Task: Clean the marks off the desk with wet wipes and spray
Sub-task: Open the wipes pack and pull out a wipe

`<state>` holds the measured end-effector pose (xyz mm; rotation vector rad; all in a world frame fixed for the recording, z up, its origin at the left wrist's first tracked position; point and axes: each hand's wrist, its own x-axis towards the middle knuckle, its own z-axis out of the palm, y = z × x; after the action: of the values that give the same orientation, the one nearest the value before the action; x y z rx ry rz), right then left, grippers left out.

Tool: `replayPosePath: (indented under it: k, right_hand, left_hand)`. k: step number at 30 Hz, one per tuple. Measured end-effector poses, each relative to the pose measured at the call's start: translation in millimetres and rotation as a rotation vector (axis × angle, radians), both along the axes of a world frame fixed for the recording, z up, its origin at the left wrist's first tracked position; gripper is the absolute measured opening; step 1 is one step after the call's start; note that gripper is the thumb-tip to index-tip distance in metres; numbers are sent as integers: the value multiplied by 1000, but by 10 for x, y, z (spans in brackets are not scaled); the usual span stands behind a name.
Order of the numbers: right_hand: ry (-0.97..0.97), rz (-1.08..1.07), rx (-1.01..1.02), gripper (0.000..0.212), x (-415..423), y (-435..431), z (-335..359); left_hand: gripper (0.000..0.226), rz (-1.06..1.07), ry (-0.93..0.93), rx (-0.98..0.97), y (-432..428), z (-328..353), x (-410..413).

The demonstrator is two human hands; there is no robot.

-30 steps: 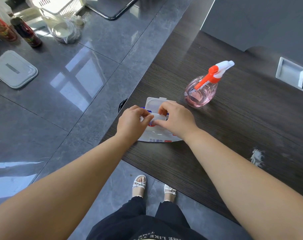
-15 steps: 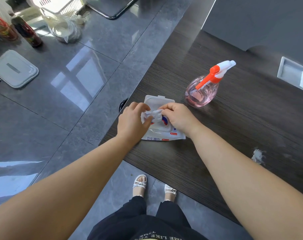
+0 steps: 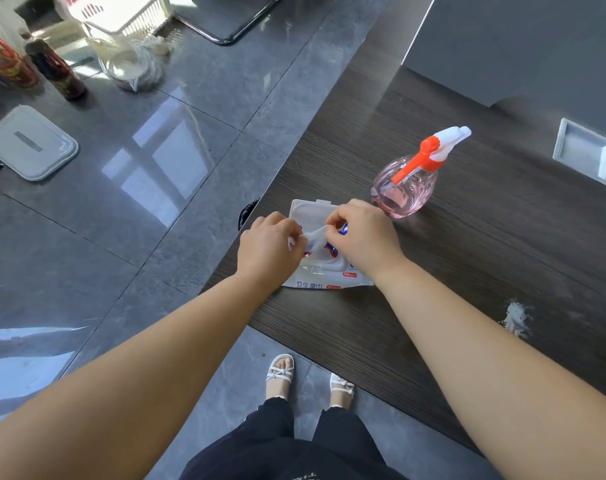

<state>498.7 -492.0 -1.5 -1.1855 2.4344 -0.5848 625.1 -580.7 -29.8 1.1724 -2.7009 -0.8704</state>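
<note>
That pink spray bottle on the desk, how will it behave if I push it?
The pink spray bottle has a squat, bulbous body, so a nudge would probably slide it rather than tip it. Its see-through plastic suggests it is light and fairly rigid; fill level is unclear.

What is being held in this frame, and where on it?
One crumpled white wet wipe, above the white plastic wipe pack: left hand pinches its left end, right hand its right end.
</note>
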Motion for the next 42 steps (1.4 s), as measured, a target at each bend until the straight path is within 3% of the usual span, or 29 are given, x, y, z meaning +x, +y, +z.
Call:
replayPosePath:
  k: [2, 6, 11, 18, 27, 30, 32, 35, 37, 42]
  right_hand:
    - [0, 12, -28, 10, 10, -3, -1]
    - [-262, -31, -26, 10, 6, -14, 25]
    - [-398, -31, 5, 4, -12, 13, 24]
    - [-655, -187, -98, 8, 4, 96, 39]
    - [-605, -54, -79, 10, -3, 138, 43]
    - [-422, 73, 31, 23, 26, 128, 41]
    - [-338, 70, 11, 16, 36, 124, 37]
    - [-445, -23, -64, 3, 19, 148, 71]
    - [-555, -64, -106, 5, 13, 181, 70]
    - [-727, -204, -187, 5, 9, 207, 5]
  left_hand:
    - [20, -23, -25, -23, -12, 7, -1]
    - [23, -64, -26, -15, -17, 61, 8]
    - [26, -154, -97, -25, -42, 92, -11]
    - [25, -325, -137, -89, -129, 109, 14]
    - [27, -167, 2, 43, -92, 59, 20]
    - [24, -131, 32, 32, -76, 67, 7]
    - [21, -165, 26, 11, -65, 74, 14]
    - [21, -281, -32, -30, -75, 85, 54]
    - [23, -331, -46, -52, -92, 77, 72]
    - [19, -206, 16, 14, -109, 88, 62]
